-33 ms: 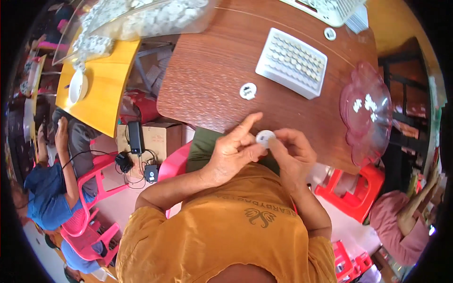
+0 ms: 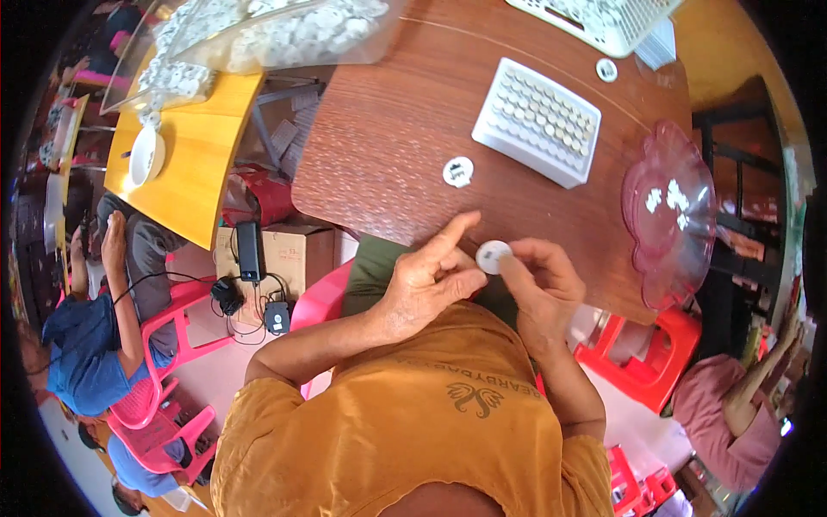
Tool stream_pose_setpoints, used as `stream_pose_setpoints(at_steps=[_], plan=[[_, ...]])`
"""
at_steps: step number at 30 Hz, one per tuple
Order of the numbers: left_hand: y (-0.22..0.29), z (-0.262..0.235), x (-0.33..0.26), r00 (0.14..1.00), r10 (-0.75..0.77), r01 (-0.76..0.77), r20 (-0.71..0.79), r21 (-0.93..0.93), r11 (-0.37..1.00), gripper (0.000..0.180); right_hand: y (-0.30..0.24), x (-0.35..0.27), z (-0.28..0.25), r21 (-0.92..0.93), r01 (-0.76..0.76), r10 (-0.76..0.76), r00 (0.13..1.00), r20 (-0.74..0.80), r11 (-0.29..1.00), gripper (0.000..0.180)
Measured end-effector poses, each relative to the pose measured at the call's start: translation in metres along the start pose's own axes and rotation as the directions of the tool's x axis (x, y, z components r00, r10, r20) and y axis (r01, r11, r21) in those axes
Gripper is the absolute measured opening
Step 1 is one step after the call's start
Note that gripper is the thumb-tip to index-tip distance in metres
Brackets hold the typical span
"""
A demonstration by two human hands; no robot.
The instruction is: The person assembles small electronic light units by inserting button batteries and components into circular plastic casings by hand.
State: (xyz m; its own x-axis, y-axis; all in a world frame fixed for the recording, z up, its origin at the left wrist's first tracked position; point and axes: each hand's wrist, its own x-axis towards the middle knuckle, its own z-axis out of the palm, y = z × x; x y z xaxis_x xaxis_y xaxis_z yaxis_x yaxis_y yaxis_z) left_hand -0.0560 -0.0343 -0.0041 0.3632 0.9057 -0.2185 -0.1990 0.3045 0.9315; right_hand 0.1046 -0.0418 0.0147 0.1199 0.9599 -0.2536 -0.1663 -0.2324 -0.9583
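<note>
Moves the white disc [image 2: 493, 257] slightly rightward since the earlier frame, off from the left hand [image 2: 438, 269]. Pinches it in the right hand [image 2: 543, 280] at the near edge of the brown tabletop [image 2: 379, 129]; leaves the left spread, apparently empty, just beside. Seems mid-handling, probably checking or turning; likely calls for a steady pinch. Has a white tray [image 2: 527, 158] and pink scalloped dish [image 2: 665, 263] ahead, red stool [image 2: 682, 332] and seated co-worker [image 2: 90, 362] nearby.

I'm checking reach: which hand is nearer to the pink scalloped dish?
Right. The right hand, holding a white disc, is left of the pink scalloped dish; the left hand is farther left, on the disc's other side.
</note>
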Motion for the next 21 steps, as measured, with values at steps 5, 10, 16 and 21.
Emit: stream_pose_setpoints(at_steps=[5,10,16,21], plan=[[-0.009,-0.038,-0.023,0.99,-0.021,-0.037,0.141,0.391,0.92,0.04,-0.035,0.005,-0.028,-0.161,0.119,-0.138,0.984,-0.117,0.98,0.013],[-0.008,-0.07,-0.061,0.97,-0.063,-0.115,0.236,0.668,0.735,0.016,-0.072,0.018,-0.051,-0.366,0.178,-0.227,0.969,-0.098,0.914,0.011],[0.019,-0.111,-0.101,0.75,-0.521,-0.086,0.408,0.841,0.534,0.011,-0.124,0.067,-0.066,-0.619,0.175,-0.286,0.955,-0.083,0.765,0.01],[0.017,-0.097,-0.074,0.668,-0.612,-0.174,0.423,0.888,0.425,0.016,-0.133,0.099,-0.084,-0.39,0.251,-0.286,0.958,-0.034,0.886,0.007]])
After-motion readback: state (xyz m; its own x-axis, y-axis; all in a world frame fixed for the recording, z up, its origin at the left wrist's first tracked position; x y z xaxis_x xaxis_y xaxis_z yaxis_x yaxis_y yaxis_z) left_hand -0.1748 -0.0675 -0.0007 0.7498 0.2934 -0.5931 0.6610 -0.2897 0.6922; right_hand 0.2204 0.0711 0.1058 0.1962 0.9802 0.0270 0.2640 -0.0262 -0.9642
